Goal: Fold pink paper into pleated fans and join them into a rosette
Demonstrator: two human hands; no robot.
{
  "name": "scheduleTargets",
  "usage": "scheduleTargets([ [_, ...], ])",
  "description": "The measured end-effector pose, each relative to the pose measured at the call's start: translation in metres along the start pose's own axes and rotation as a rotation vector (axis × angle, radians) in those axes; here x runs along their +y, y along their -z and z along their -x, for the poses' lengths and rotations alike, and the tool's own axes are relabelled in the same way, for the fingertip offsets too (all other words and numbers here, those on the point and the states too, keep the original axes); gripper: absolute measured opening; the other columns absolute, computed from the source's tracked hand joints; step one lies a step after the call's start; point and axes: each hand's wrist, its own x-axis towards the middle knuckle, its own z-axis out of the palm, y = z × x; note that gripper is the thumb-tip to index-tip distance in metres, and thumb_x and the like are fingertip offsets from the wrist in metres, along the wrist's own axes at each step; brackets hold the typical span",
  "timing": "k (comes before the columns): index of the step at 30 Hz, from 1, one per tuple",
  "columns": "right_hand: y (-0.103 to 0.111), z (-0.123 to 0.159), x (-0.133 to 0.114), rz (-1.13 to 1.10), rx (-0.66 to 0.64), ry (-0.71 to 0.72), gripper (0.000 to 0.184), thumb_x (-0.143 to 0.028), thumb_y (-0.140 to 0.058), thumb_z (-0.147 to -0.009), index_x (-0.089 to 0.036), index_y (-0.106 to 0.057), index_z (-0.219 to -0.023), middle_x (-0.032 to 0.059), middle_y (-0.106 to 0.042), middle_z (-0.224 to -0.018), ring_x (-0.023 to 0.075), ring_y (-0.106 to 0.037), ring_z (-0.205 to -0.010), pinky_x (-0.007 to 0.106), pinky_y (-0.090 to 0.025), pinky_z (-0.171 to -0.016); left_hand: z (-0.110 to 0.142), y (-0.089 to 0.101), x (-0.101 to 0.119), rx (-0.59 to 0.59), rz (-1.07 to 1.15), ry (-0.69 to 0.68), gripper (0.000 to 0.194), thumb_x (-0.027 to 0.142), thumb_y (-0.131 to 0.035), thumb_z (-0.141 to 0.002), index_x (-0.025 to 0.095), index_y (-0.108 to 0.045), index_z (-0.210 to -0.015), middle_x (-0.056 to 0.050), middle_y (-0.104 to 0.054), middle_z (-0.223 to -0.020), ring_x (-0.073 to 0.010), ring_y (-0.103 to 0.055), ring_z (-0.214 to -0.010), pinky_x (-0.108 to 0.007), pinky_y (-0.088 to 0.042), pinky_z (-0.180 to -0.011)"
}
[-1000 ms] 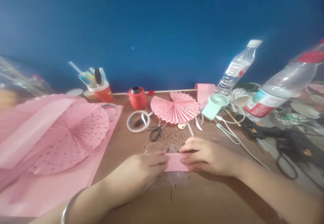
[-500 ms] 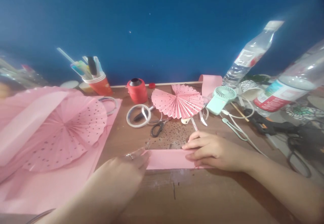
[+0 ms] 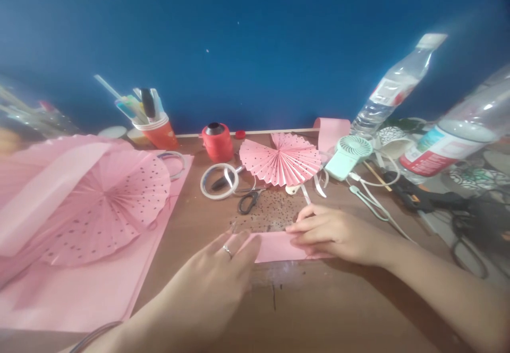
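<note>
A folded pink paper strip (image 3: 274,246) lies crosswise on the brown tabletop. My left hand (image 3: 223,268), with a ring on one finger, is palm down over its left end, fingers apart and stretched out. My right hand (image 3: 338,236) holds the right part of the strip against the table, its fingers bent and close together; the thumb is hard to make out. Beyond the strip, dark specks are scattered around black-handled scissors (image 3: 248,202). A pleated pink paper fan (image 3: 281,160) with dark dots stands behind them.
Larger dotted fans (image 3: 119,209) lie on pink sheets (image 3: 99,294) at left. Tape (image 3: 219,182), a red container (image 3: 217,143) and a cup of pens (image 3: 159,132) stand farther back. A mint handheld fan (image 3: 347,156), cables and bottles (image 3: 444,148) crowd the right.
My left hand slid left along the strip, uncovering more of it, then came back rightward over it with fingers spread. My right hand stayed on the strip. The view shifted slightly.
</note>
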Motion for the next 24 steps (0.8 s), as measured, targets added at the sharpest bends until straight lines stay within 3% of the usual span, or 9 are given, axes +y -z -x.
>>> scheduleTargets([
  [3, 0.0, -0.001, 0.0, -0.004, 0.005, -0.002, 0.025, -0.025, -0.049, -0.085, -0.029, -0.062, -0.106, -0.0019, -0.061, -0.112, 0.0152, -0.046, -0.097, 0.03, -0.043, -0.084, -0.002, -0.004, 0.009, 0.014, 0.013, 0.018, 0.039, 0.017, -0.04, -0.081, 0.012, -0.048, -0.119, -0.014, -0.046, -0.127, -0.0281, -0.045, -0.113, -0.036, -0.045, -0.085],
  [5, 0.0, -0.001, 0.001, 0.004, 0.007, 0.001, 0.024, -0.025, -0.049, -0.085, -0.027, -0.062, -0.105, -0.0019, -0.061, -0.112, 0.0151, -0.046, -0.096, 0.029, -0.043, -0.083, -0.003, -0.008, 0.014, 0.011, 0.007, 0.039, 0.048, 0.028, -0.044, -0.081, 0.011, -0.04, -0.126, -0.016, -0.041, -0.132, -0.0309, -0.038, -0.119, -0.039, -0.043, -0.088],
  [8, 0.001, 0.0, -0.002, 0.037, 0.008, 0.014, 0.023, -0.025, -0.049, -0.085, -0.025, -0.064, -0.102, -0.0006, -0.061, -0.112, 0.0151, -0.046, -0.096, 0.029, -0.043, -0.083, -0.005, -0.01, 0.017, -0.013, 0.021, 0.021, 0.061, 0.038, -0.047, -0.079, 0.016, -0.029, -0.133, -0.011, -0.032, -0.139, -0.0336, -0.027, -0.125, -0.045, -0.038, -0.094],
  [12, -0.003, -0.002, -0.011, 0.166, 0.046, 0.044, 0.022, -0.027, -0.046, -0.086, -0.021, -0.064, -0.098, 0.0041, -0.061, -0.108, 0.0167, -0.048, -0.095, 0.034, -0.04, -0.083, -0.009, -0.003, 0.015, -0.071, 0.083, 0.027, 0.06, 0.046, -0.04, -0.081, 0.021, -0.028, -0.134, -0.008, -0.032, -0.139, -0.0328, -0.03, -0.123, -0.046, -0.04, -0.091],
  [18, -0.024, -0.008, -0.023, 0.478, 0.078, -0.003, 0.043, -0.04, -0.046, -0.084, -0.024, -0.045, -0.124, 0.0076, -0.056, -0.104, 0.023, -0.044, -0.096, 0.04, -0.035, -0.081, -0.015, 0.008, 0.012, -0.105, 0.13, 0.031, 0.06, 0.047, -0.045, -0.079, 0.022, -0.03, -0.132, -0.01, -0.037, -0.136, -0.0322, -0.034, -0.12, -0.049, -0.044, -0.085],
  [24, -0.015, -0.005, -0.024, 0.51, 0.079, -0.096, 0.032, -0.042, -0.043, -0.085, -0.03, -0.056, -0.112, 0.0055, -0.054, -0.099, 0.0228, -0.042, -0.096, 0.04, -0.032, -0.081, -0.01, 0.003, 0.016, -0.14, 0.173, 0.131, 0.066, 0.043, -0.055, -0.073, 0.028, -0.03, -0.132, -0.012, -0.036, -0.137, -0.0327, -0.033, -0.123, -0.046, -0.045, -0.085],
])
